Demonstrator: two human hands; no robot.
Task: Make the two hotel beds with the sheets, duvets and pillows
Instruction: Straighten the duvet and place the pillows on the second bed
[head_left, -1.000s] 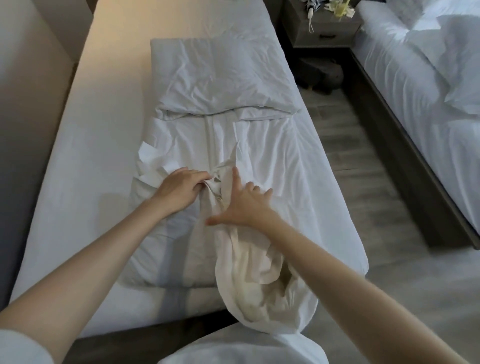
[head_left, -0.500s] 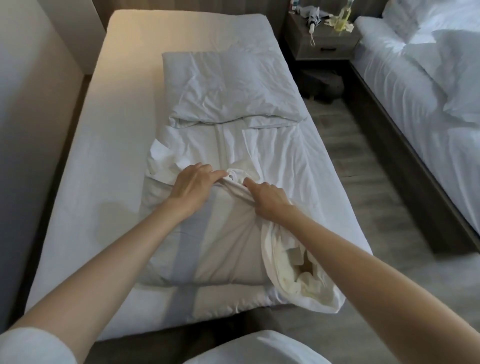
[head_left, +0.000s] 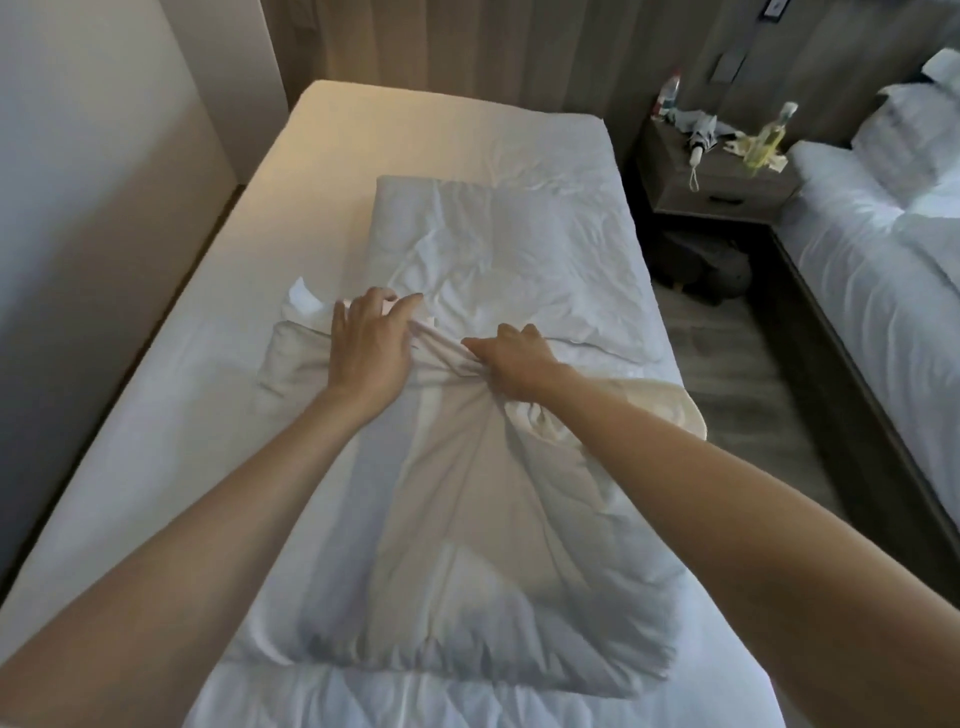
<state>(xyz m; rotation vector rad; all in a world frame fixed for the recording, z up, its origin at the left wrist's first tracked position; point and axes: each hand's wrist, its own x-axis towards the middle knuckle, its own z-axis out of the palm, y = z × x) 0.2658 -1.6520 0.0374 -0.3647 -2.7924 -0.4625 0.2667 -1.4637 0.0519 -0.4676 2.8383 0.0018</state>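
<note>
Pillow (head_left: 457, 519) is lying on the near bed (head_left: 156, 415), long axis running away from the person. At its far end, right hand (head_left: 514, 364) is pinching the bunched pillowcase (head_left: 441, 358); left hand (head_left: 369, 353) is pressing just beside it, fingers (head_left: 400, 306) spread. Bunch is lying between both hands, touching each; judging the right hand better placed to pull.

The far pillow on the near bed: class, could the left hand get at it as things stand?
Probably yes: the left hand rests on the pillowcase just short of the far pillow, and nothing lies between them.
</note>
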